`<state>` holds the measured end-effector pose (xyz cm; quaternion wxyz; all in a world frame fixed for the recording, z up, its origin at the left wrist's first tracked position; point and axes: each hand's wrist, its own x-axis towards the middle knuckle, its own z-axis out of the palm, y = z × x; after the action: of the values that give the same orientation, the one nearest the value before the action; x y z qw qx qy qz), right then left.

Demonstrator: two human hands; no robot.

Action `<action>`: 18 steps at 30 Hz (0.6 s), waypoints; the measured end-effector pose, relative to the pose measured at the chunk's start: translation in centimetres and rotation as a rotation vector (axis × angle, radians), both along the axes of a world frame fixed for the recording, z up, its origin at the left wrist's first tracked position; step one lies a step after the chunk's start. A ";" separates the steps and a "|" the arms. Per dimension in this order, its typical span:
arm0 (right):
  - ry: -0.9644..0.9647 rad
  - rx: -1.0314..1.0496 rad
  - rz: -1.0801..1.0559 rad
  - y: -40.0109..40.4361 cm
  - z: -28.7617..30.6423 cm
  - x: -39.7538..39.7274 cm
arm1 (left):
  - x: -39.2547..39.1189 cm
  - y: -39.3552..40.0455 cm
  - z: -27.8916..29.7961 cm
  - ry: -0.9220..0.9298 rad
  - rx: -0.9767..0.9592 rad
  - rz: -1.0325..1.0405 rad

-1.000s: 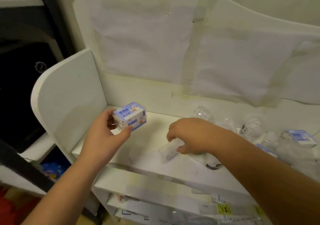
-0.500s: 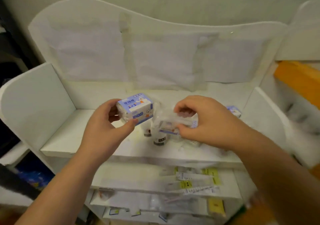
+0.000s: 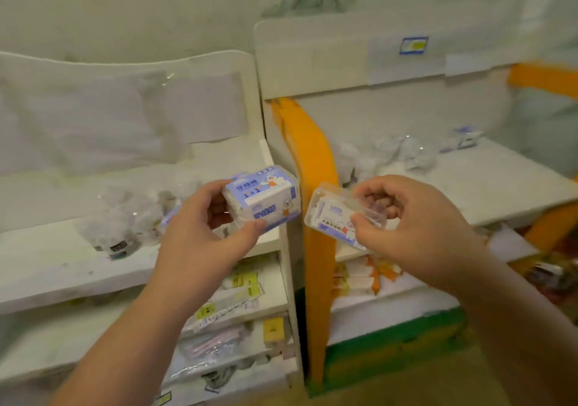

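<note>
One blue box (image 3: pixel 262 200), one clear box (image 3: pixel 333 214)

Your left hand (image 3: pixel 200 233) holds the blue-and-white box (image 3: pixel 262 200) in the air, printed face toward you, its right end tilted up. Your right hand (image 3: pixel 413 227) pinches the clear flat case (image 3: pixel 341 214), slanted, just beside the box and not touching it.

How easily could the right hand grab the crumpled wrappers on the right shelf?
Probably not yet: the way to the wrappers looks free, but the right hand pinches a clear floss-pick box.
</note>
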<state>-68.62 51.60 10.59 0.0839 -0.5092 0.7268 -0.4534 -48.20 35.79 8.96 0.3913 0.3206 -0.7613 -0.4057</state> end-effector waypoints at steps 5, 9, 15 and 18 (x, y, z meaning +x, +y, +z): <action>0.072 0.028 -0.219 7.0 -0.6 -6.3 | -8.5 4.6 0.1 -0.011 0.011 -0.169; 0.106 0.073 -0.343 10.9 -1.7 -10.7 | -14.9 6.6 -0.5 -0.018 0.010 -0.260; 0.243 0.213 -0.440 13.5 -3.0 -17.4 | -24.4 7.4 -3.1 -0.037 -0.009 -0.318; 0.228 0.249 -0.446 13.7 -3.4 -21.8 | -29.7 6.7 -4.7 0.000 0.027 -0.341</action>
<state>-90.41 65.30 7.19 -0.0386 -0.3700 0.8757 -0.3077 -77.86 42.51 4.22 0.3127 0.1920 -0.7991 -0.4763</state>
